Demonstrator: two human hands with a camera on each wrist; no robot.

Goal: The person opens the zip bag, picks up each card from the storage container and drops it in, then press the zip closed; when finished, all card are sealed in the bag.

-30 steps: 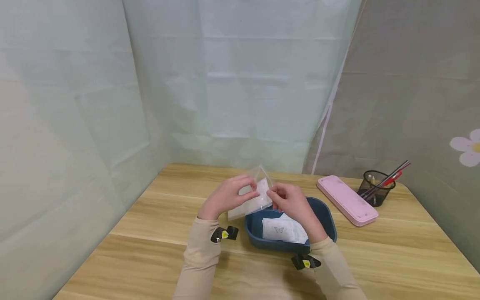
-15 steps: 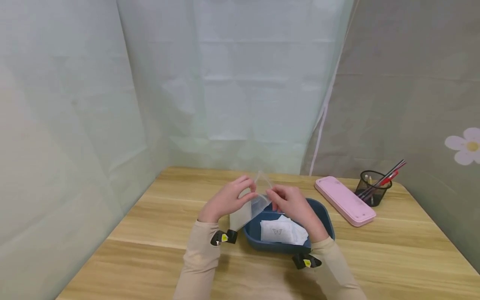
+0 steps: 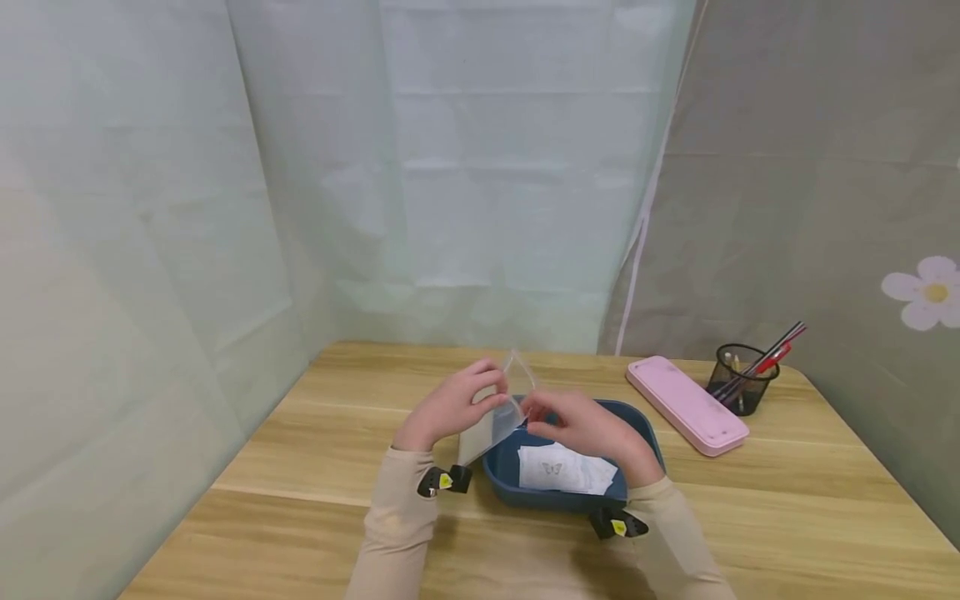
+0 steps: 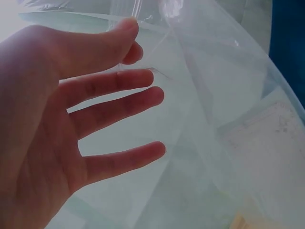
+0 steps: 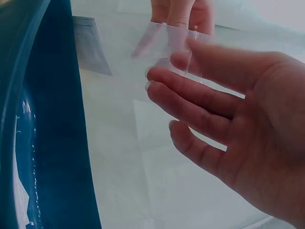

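Observation:
A clear plastic bag (image 3: 487, 432) with pale paper inside hangs tilted between my hands, over the left edge of a blue bin (image 3: 558, 502). My left hand (image 3: 456, 408) pinches the bag's upper edge between thumb and index finger; its other fingers are spread in the left wrist view. With thumb and forefinger, my right hand (image 3: 585, 425) holds the other side of the same edge, as the right wrist view shows. White paper slips (image 3: 558, 469), the top one printed with a butterfly, lie in the bin beneath my right hand.
Right of the bin lies a pink pencil case (image 3: 686, 404). Behind it stands a black mesh pen holder (image 3: 742, 379) with pens in it. Pale cloth (image 3: 480, 183) hangs along the back and left of the wooden table (image 3: 315, 467).
The bag's lower end has swung down and its paper sits lower, toward the left. My right hand has shifted slightly left and down, nearer my left hand. The bin contents look unchanged.

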